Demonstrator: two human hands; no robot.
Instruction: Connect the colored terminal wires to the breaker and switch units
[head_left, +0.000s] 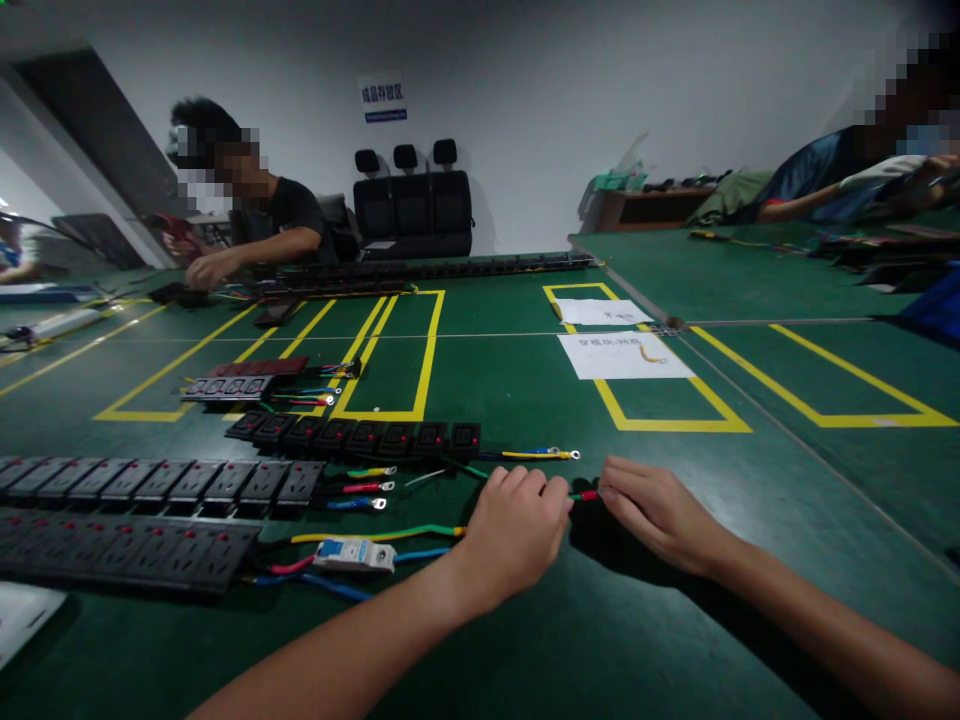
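My left hand (521, 525) is closed around a green wire (471, 470) that runs back toward a row of black sockets (364, 435). A red sleeve (588, 496) on the wire shows between my two hands. My right hand (656, 510) pinches the wire's end just right of the sleeve; the tip is hidden by the fingers. Left of my left hand lie a small white breaker (355, 554) and a yellow-green wire (375, 535). Two longer black socket strips (165, 485) with ring-ended wires rest at the left.
Yellow tape (429, 360) outlines areas on the green table (495, 375). Two paper sheets (626, 356) lie beyond my hands. Across the table a person (281, 225) reaches toward black parts; another person (817, 185) works at the far right. Long black strips (495, 265) line the far edge.
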